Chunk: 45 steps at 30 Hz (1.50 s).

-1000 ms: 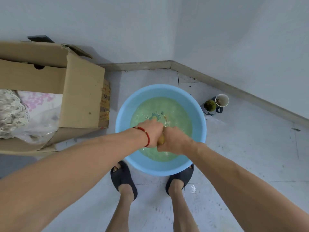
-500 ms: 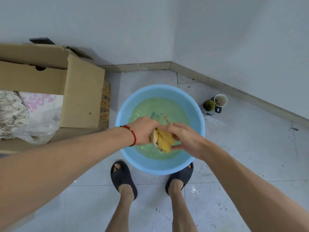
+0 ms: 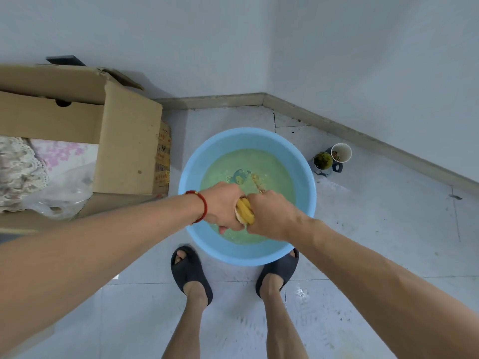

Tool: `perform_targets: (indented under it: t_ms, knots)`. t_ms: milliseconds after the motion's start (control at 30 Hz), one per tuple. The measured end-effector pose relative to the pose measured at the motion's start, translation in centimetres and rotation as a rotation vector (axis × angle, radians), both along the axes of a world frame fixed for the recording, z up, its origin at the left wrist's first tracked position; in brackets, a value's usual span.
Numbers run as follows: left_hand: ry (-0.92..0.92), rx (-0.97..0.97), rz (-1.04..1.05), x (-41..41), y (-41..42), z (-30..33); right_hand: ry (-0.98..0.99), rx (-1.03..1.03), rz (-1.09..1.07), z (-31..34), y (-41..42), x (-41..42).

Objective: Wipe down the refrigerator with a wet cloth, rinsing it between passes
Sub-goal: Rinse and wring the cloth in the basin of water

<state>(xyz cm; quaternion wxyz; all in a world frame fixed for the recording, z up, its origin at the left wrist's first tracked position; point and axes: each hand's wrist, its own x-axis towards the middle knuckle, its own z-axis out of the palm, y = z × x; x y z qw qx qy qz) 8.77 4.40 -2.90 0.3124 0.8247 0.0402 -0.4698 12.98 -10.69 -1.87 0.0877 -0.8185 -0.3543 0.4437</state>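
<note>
A yellow cloth (image 3: pixel 245 211) is bunched tight between both hands, above a light blue basin (image 3: pixel 194 174) of greenish water on the floor. My left hand (image 3: pixel 223 206), with a red cord at the wrist, grips the cloth's left end. My right hand (image 3: pixel 272 213) grips its right end. A thin strand of water falls from the cloth to the water surface. Most of the cloth is hidden inside the fists. No refrigerator is in view.
An open cardboard box (image 3: pixel 124 141) with fabric and a plastic bag stands left of the basin. Two small cups (image 3: pixel 333 158) sit on the floor to the right, near the baseboard. My feet in dark slippers (image 3: pixel 190 273) stand against the basin's near rim.
Half a second ago my right hand had loosened and the cloth showed more openly. Now both hands grip it tightly together again, and water trickles down.
</note>
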Motion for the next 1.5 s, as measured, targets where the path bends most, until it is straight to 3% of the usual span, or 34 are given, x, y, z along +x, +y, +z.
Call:
perform_targets:
  t_ms: [133, 200, 267, 333, 433, 533, 600, 667, 733, 867, 1000, 1133, 1400, 1500]
  knots:
    - [0.266, -0.168, 0.186, 1.5, -0.2, 1.5, -0.377, 0.082, 0.179, 0.3, -0.4, 0.1]
    - [0.232, -0.097, 0.140, 1.7, -0.5, 1.7, -0.371, 0.127, 0.193, 0.2, -0.4, -0.1]
    - [0.110, 0.052, -0.023, 1.5, -0.7, 1.5, -0.070, 0.099, 0.036, 0.3, -1.1, 0.8]
    - [-0.148, 0.159, -0.184, 0.6, -0.2, 1.3, 0.389, 0.112, -0.304, 0.8, -2.3, 2.0]
    - [-0.709, 0.024, -0.272, -0.5, 0.9, 1.8, 1.064, 0.275, -0.792, 0.5, -3.8, 2.3]
    - [-1.065, -0.071, -0.391, -0.4, 1.1, 2.8, 1.649, 0.381, -0.766, -0.2, -3.1, 0.6]
    - [-1.150, -0.035, -0.454, -0.1, 1.3, 2.9, 1.740, 0.440, -0.669, 0.1, -2.0, -0.3]
    - [-1.113, 0.041, -0.469, 0.2, 2.1, 2.5, 1.656, 0.426, -0.718, 0.7, -0.8, -0.1]
    - [-0.993, 0.139, -0.449, 0.4, 2.5, 2.0, 1.400, 0.343, -0.762, 0.9, 0.2, 0.5]
    - [-0.554, 0.413, -0.525, 0.6, 1.0, 1.9, 0.722, 0.067, -0.509, 0.8, 2.2, 0.4]
    - [-0.416, 0.523, -0.427, 0.7, -0.2, 1.2, 0.236, -0.010, -0.241, 0.3, 3.2, 0.1]
    - [-0.154, 0.295, -0.114, 0.7, -0.3, -0.1, 0.041, 0.038, -0.115, -1.0, 2.9, 0.0]
    - [0.289, 0.044, 0.065, 1.7, -0.3, -0.3, -0.326, 0.117, 0.166, -2.0, 0.9, 0.0]
    - [0.318, 0.021, 0.050, 2.4, -0.8, 0.7, -0.366, 0.112, 0.134, -1.9, 0.3, -0.5]
